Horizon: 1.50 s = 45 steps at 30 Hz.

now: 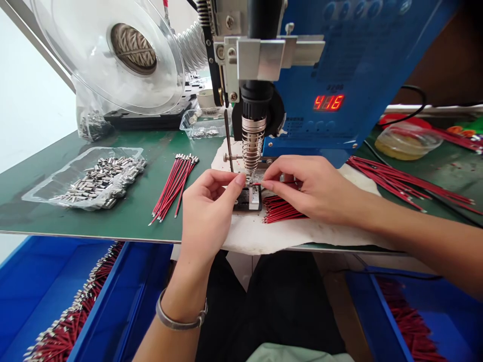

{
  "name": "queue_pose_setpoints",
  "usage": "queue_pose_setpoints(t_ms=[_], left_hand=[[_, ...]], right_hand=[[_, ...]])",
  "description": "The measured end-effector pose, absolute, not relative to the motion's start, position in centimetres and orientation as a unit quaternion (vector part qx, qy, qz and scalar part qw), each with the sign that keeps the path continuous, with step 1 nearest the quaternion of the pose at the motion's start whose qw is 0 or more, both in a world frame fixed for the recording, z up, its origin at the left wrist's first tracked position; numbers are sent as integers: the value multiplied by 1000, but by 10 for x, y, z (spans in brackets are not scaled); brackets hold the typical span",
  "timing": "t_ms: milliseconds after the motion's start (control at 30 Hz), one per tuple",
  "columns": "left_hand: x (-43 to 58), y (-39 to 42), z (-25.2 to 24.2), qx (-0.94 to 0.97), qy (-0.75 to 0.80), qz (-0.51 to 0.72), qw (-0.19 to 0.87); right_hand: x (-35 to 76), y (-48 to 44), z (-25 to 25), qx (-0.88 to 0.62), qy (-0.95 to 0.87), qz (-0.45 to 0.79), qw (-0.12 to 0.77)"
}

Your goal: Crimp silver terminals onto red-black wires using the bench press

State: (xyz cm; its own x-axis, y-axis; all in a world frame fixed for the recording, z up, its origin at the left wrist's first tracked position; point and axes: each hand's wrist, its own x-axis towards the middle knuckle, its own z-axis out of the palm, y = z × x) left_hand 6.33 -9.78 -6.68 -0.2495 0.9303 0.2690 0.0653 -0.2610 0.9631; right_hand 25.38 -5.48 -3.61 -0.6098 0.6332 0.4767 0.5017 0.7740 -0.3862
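Note:
Under the spring-wrapped soldering head [252, 136] of a blue machine, my two hands meet at a small metal fixture [254, 198]. My right hand [317, 186] pinches a thin red wire [257, 184] from the right, between thumb and forefinger. At the fixture's left side my left hand [207, 213] is closed, thumb against forefinger; whatever small piece is between them is too hidden to name. Below my right hand lies a bundle of red wires [279, 210], partly covered by it. Left of my left hand, red wires with metal ends [173, 186] rest on the green table.
A clear plastic tray [45, 193] of small metal parts stands on the left. Behind it is a large clear spool [86, 55]. Blue bins [124, 296] with finished-looking wires sit below the table edge. More red wires [400, 178] lie on the right.

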Motion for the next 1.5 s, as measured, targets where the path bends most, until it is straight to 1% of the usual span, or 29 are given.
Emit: queue_pose_setpoints(t_ms=[333,567,733,900,1267,1500], left_hand=[[62,-98,-68,507,486,610,366],[62,-99,-68,511,490,609,358],[62,-99,-68,511,493,609,354],[61,-99,-68,512,490,609,356],[62,-100,-69,519,502,606,334],[62,-100,-68,516,502,607,338]], right_hand=[[254,-53,-37,-278,-905,93,309],[254,-55,-38,-299,-903,72,299],[254,-57,-37,-321,-893,59,310],[255,-57,-35,-305,-894,54,325],[256,-56,-36,-306,-899,83,302],[256,-58,-34,-308,-895,75,313]])
